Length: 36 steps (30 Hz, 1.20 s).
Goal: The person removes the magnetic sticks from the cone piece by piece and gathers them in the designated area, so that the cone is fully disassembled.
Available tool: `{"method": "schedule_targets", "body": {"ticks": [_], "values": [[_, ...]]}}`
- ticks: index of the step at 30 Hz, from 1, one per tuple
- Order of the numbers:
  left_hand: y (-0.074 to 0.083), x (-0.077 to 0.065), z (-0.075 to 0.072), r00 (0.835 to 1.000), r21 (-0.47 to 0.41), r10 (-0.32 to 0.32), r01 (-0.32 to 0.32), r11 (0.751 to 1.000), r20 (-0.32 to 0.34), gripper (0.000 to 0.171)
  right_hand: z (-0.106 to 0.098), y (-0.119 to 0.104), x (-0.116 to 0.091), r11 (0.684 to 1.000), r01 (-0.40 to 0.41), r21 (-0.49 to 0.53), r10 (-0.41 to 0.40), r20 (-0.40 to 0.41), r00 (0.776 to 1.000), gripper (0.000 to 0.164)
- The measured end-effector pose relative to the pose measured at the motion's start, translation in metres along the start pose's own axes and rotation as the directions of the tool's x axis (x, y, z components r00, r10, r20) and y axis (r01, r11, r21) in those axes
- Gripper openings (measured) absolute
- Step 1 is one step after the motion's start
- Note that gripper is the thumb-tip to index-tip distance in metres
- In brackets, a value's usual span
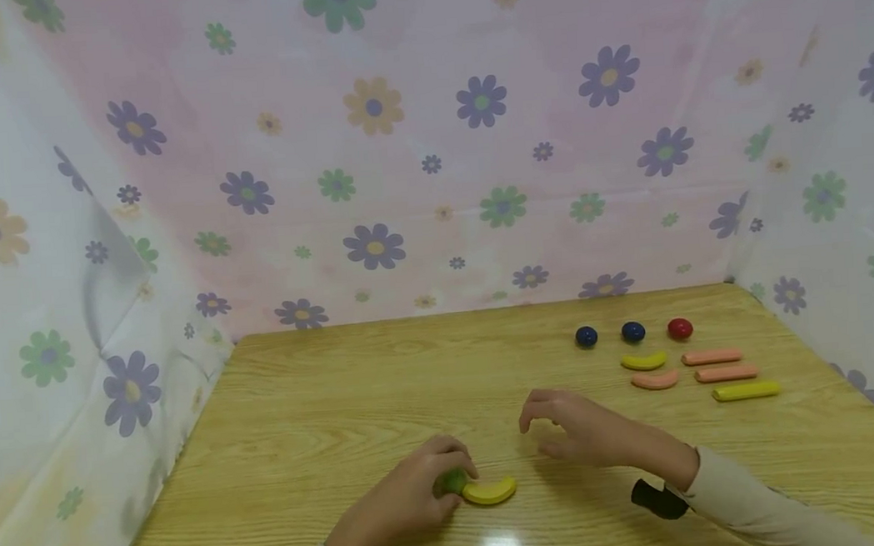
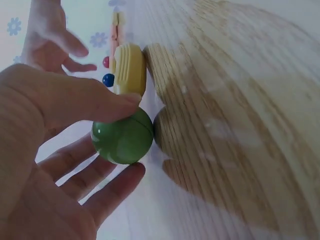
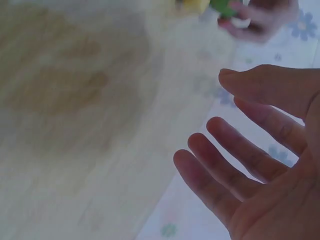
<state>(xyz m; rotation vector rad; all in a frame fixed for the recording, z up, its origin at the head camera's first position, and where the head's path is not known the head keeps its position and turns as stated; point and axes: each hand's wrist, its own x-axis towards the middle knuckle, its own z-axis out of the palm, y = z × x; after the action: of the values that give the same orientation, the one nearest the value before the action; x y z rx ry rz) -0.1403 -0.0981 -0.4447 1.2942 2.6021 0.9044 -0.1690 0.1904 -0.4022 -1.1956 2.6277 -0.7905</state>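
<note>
My left hand (image 1: 413, 490) holds a small green ball (image 2: 123, 137), low at the wooden tabletop. In the left wrist view the thumb lies over the ball's top and the fingers bend around its far side. Right beside the ball lies a yellow toy banana (image 1: 490, 492), its ridged side showing in the left wrist view. To the right of the banana, my right hand (image 1: 585, 431) hovers over the table with nothing in it. Its fingers (image 3: 200, 165) are spread and loosely bent in the right wrist view.
At the table's back right sit two dark blue balls (image 1: 633, 332) and a red ball (image 1: 680, 328). In front lie another yellow banana (image 1: 644, 361), a pink curved piece (image 1: 655, 381), two pink sticks (image 1: 713, 357) and a yellow stick (image 1: 746, 391). Flowered cloth (image 1: 429, 140) walls the table.
</note>
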Motion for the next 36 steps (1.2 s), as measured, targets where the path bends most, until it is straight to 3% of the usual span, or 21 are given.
{"method": "schedule_targets", "body": {"ticks": [7,13,20,36], "values": [[0.002,0.002,0.000,0.999,-0.079,-0.037,0.034,0.996,-0.035,0.020,0.027,-0.031,0.005,0.997,0.073,0.017,-0.073,0.059,0.996,0.023],[0.006,0.007,0.005,0.994,-0.177,-0.086,0.074,0.981,-0.063,0.020,0.044,-0.034,0.010,0.994,0.102,-0.050,-0.102,0.000,0.995,0.025],[0.010,0.009,0.012,0.993,-0.266,-0.077,0.053,0.963,-0.084,0.022,0.054,-0.035,0.008,0.993,0.113,-0.035,-0.116,-0.074,0.991,0.026],[0.011,0.010,0.017,0.988,-0.274,-0.105,0.071,0.959,-0.110,0.021,0.055,-0.032,0.002,0.994,0.047,-0.098,-0.054,-0.073,0.996,0.017]]}}
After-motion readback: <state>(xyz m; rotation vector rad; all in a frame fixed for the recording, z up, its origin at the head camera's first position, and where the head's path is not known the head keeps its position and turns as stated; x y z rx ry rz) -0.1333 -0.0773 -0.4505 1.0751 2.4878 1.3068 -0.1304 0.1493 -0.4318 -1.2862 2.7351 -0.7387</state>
